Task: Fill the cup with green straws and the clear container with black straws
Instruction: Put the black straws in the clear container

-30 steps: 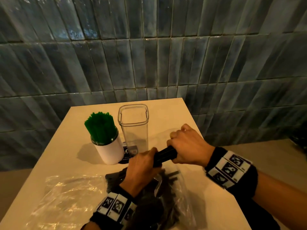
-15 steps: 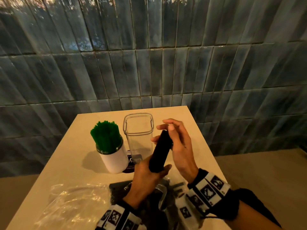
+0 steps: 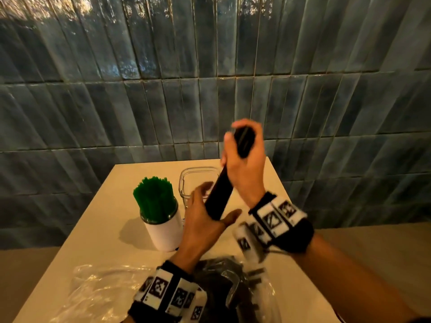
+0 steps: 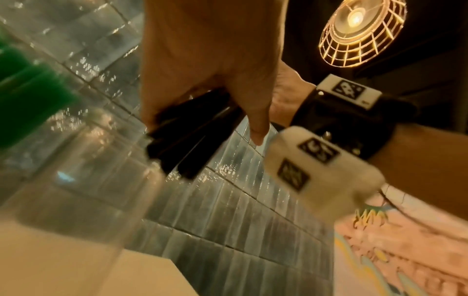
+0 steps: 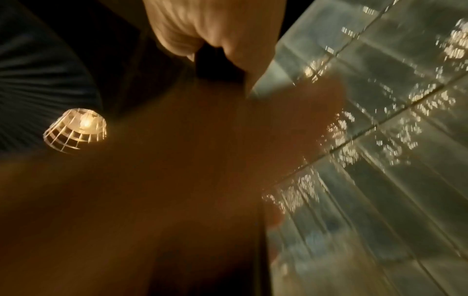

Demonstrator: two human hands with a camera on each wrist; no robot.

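Black straws (image 3: 219,197) bunched, tilted over clear container (image 3: 186,180); gripped near top end by R hand (image 3: 245,164), fingers curled round bundle; lower end cupped by L hand (image 3: 200,217), thumb and fingers loosely spread about it, firm grip or not: can't tell; green straws (image 3: 155,199) stood upright in white cup (image 3: 163,236) just L of container, on beige table (image 3: 93,229); plastic bags (image 3: 93,290) w/ more dark straws lay at near edge.

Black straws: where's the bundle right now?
Head view, centre-right: the black straws are held tilted above the clear container, right hand gripping the top, left hand at the bottom.
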